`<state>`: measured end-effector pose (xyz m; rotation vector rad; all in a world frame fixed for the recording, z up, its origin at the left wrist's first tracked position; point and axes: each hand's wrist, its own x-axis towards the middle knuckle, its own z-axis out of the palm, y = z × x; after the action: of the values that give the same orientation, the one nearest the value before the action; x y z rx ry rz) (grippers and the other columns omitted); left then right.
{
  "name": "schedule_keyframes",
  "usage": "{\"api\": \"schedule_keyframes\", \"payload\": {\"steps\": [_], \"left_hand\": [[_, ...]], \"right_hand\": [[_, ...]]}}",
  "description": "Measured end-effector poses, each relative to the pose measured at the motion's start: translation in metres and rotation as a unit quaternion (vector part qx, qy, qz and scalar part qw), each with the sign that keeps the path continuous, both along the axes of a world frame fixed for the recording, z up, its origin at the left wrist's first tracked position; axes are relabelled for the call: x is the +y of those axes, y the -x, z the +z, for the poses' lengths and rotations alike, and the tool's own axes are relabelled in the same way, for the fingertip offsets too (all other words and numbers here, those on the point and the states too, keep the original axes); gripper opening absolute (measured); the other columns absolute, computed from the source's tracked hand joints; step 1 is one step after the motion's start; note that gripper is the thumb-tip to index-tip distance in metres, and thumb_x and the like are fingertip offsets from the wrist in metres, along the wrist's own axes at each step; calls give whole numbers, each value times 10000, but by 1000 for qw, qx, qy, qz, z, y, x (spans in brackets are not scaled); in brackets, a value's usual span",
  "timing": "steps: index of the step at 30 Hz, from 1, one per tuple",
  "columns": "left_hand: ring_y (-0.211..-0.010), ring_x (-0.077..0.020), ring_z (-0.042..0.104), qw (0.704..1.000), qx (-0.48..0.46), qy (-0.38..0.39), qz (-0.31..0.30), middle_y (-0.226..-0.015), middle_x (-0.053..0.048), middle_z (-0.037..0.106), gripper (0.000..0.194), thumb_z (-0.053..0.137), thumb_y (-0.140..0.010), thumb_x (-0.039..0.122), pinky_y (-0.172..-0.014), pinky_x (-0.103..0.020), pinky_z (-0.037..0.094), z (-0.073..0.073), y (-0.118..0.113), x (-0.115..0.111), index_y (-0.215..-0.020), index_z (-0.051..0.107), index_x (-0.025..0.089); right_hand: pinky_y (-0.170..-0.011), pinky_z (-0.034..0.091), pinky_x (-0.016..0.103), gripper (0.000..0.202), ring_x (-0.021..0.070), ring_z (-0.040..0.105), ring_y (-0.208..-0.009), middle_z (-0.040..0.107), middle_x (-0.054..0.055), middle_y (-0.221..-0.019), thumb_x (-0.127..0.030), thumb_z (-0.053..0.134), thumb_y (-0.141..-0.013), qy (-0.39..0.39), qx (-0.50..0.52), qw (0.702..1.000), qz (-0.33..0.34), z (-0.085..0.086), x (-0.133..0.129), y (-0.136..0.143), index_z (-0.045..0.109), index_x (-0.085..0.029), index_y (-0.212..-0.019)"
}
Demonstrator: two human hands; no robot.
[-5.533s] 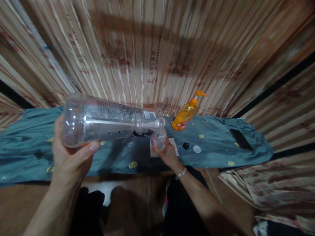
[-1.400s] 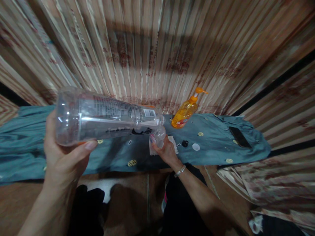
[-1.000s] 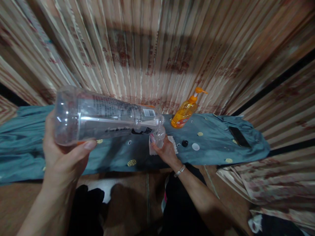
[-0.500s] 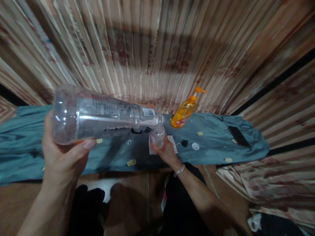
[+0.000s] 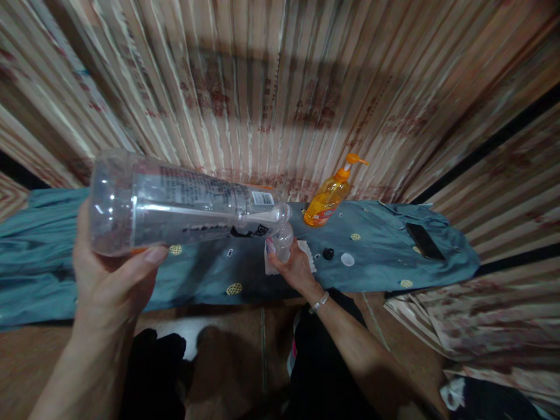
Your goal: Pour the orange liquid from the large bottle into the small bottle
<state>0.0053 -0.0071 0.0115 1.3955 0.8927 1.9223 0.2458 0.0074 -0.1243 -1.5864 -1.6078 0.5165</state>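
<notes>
Striped, pleated curtains (image 5: 280,87) with reddish prints hung from ten o'clock round to four o'clock, and below them ran a long surface (image 5: 376,271) draped in teal cloth with small yellow patterns. Taking the clock from the small clear bottle (image 5: 286,239) near the middle of my view, my left hand (image 5: 114,277) was out toward nine o'clock, curled round the base end of a large clear bottle (image 5: 188,210), thumb across the near side and fingers mostly hidden behind it. That bottle lay almost level in the air above the cloth, its base toward nine o'clock and its neck just over the mouth of the small one; whether the two mouths touched, or liquid ran between them, I couldn't tell. My right hand (image 5: 300,268), coming in from five o'clock with a bracelet (image 5: 318,302) on the wrist, was closed round the small bottle, thumb on its near side, above a white scalloped sheet (image 5: 269,267). An orange pump bottle (image 5: 328,201) stood near it at two o'clock, with yellow-orange liquid inside. Toward three o'clock lay a black cap (image 5: 328,254), then a white disc (image 5: 347,259) just beside it and, well apart, a dark phone (image 5: 425,241).
</notes>
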Motion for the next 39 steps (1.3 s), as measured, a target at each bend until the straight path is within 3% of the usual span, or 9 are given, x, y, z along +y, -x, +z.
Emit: {"api": "schedule_keyframes", "payload": {"steps": [28,39], "left_hand": [[-1080,-360,555,1000,-19,4,2,-1006,-34,612,721,905,-342,307,-1065,-731,187,-2,0,0,-1020,662,315],[-1178,-390,518,1000,-8,-6,4,-1092,-50,627,772,903,-361,337,-1082,-707,192,0,-2,0,-1086,638,314]], "right_hand": [[-866,527,358,567,241,662,-992,673,99,-1102,-303,642,-756,-2,20,1000,12,4,0,1,456,-169,-1274],[-864,528,358,568,245,662,-996,670,100,-1109,-310,637,-762,0,9,1000,10,4,-1,2,454,-172,-1281]]}}
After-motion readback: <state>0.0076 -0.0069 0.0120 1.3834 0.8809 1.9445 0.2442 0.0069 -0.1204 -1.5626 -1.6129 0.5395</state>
